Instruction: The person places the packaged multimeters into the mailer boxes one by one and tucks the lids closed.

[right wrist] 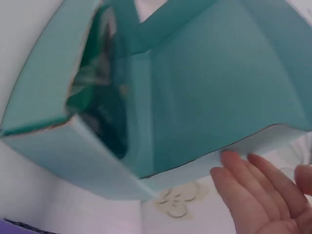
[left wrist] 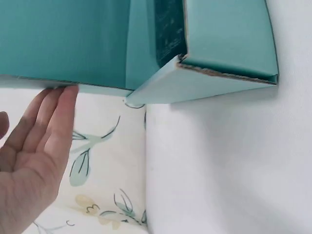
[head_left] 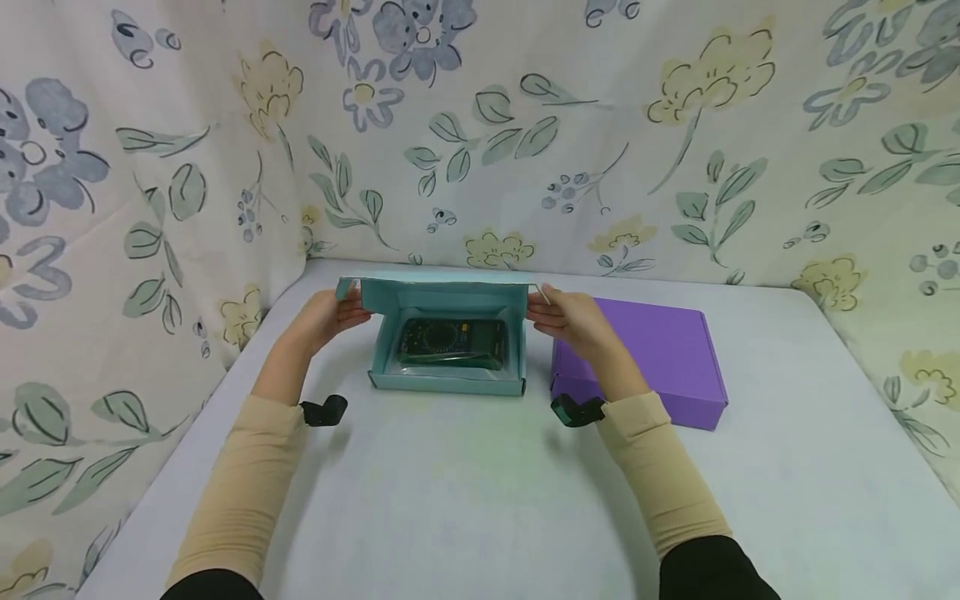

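A teal cardboard box [head_left: 448, 383] stands with its lid [head_left: 450, 293] raised at the back. Inside it lies a dark multimeter [head_left: 452, 342] with a round dial, in what looks like clear plastic. At the lid's left side, my left hand [head_left: 326, 318] touches the edge; in the left wrist view its fingers [left wrist: 58, 114] are fairly straight against the outer face, thumb apart. Opposite, my right hand [head_left: 566, 321] touches the lid's right side. The right wrist view shows its fingers [right wrist: 258, 187] extended against the outer face, with the thumb off the cardboard.
A closed purple box [head_left: 652, 350] sits just right of the teal one, partly behind my right forearm. Both stand on a white table [head_left: 465, 483]. Floral fabric [head_left: 480, 158] hangs behind the table and along its left side.
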`<act>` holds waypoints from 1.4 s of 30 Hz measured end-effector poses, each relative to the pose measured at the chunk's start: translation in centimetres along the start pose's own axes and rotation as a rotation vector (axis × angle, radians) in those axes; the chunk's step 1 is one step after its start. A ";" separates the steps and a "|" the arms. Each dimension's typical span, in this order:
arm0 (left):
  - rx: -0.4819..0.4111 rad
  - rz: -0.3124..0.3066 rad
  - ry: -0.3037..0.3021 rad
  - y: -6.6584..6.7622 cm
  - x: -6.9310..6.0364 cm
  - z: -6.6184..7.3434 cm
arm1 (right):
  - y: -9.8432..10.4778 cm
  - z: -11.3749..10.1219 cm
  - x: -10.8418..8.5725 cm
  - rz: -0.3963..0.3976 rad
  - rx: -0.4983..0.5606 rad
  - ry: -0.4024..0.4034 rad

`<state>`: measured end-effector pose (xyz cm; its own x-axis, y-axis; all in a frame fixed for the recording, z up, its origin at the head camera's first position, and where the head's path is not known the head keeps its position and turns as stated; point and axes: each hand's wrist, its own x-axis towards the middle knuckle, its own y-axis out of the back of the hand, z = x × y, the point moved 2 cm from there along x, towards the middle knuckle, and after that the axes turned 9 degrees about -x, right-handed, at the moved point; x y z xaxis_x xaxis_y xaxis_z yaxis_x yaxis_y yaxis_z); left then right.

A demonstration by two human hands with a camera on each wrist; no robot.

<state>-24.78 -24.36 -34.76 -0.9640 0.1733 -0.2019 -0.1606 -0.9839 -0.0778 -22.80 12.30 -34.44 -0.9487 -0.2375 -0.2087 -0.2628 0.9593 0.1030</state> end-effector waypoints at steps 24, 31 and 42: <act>0.248 -0.095 -0.013 -0.6 -2.4 -3.6 | -2.5 2.4 -3.0 0.053 -0.439 -0.040; 0.356 -0.050 -0.015 -0.8 -2.5 -4.8 | -2.9 3.5 -3.4 0.085 -0.504 -0.019; 0.389 0.017 -0.030 -1.0 -4.0 -5.3 | -2.8 4.7 -4.1 0.192 -0.463 0.063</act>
<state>-19.59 -23.81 -39.07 -0.9720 0.1611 -0.1713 -0.2075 -0.9302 0.3029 -17.36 11.28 -38.46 -0.9926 -0.0863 -0.0859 -0.1197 0.8218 0.5570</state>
